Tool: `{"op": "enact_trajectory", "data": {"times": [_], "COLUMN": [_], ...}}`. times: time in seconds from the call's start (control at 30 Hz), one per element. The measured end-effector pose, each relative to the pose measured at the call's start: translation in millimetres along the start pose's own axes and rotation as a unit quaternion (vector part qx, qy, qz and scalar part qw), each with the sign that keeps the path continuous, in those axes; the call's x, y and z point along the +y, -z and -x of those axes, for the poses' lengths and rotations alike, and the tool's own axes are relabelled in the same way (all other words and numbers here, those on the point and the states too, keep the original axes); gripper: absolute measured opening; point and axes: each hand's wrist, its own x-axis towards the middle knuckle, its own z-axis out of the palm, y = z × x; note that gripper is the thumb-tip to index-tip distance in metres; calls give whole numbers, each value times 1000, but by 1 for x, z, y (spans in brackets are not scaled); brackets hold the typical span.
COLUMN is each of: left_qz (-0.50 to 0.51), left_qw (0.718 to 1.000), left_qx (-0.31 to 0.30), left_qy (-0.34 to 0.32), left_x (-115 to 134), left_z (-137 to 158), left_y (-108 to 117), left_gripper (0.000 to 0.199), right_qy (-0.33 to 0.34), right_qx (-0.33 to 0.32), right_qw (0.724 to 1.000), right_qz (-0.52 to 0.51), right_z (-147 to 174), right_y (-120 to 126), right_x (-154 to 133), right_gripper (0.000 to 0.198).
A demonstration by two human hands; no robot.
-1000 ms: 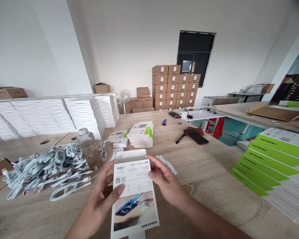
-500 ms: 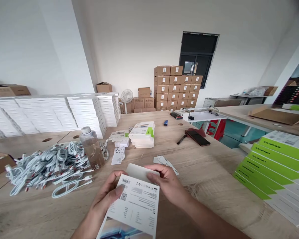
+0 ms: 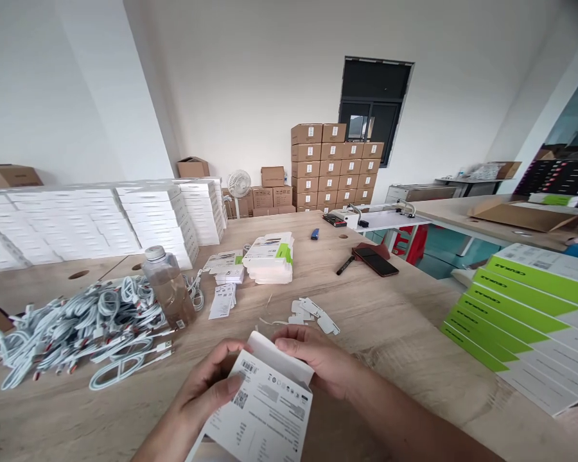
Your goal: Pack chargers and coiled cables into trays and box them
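Note:
A white printed cardboard box point(image 3: 264, 410) with a barcode and a QR code is held low in front of me, its end flap point(image 3: 282, 360) standing up. My left hand point(image 3: 214, 385) grips its left edge, thumb on the printed face. On the flap side my right hand point(image 3: 313, 359) is closed, with its thumb on the flap and its fingers hidden behind. Just beyond the box lie several white die-cut card pieces point(image 3: 313, 313) on the wooden table point(image 3: 395, 359).
At left are a heap of white cables point(image 3: 87, 327) and a bottle point(image 3: 168, 285). Ahead sit flattened boxes point(image 3: 268, 260), leaflets point(image 3: 222, 301), a marker point(image 3: 345, 264) and a phone point(image 3: 376, 260). Green-and-white boxes point(image 3: 520, 314) are stacked at right, white boxes point(image 3: 149, 215) at back left.
The flap has been bent further up and its inner side now shows more. My right hand has shifted slightly along it. The whole view has turned a little to the right.

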Motion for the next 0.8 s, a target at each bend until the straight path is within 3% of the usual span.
{"op": "enact_trajectory", "data": {"times": [0.17,0.33,0.5,0.63,0.8], "left_qz": [10,6,6,40,76], "left_qw": [1000,999,999,996,983], "left_qx": [1,31,48,78,162], "left_qy": [8,24,22,9,-29], "left_x": [-10,-14,-14,-11,-2], "left_z": [-2,-4,-4,-4,-4], "left_y": [2,2,0,2,7], "left_gripper": [47,72,55,39,33], "right_qy": [58,125,154,173,101], "right_qx": [14,33,34,-1,10], "right_qw": [987,965,959,958,984], "right_qz": [147,227,236,228,145], "right_z": [4,6,7,9,7], "right_y": [-1,-5,-8,-6,-2], "right_x": [-1,2,2,-3,-8], "right_gripper": [29,20,19,25,38]}}
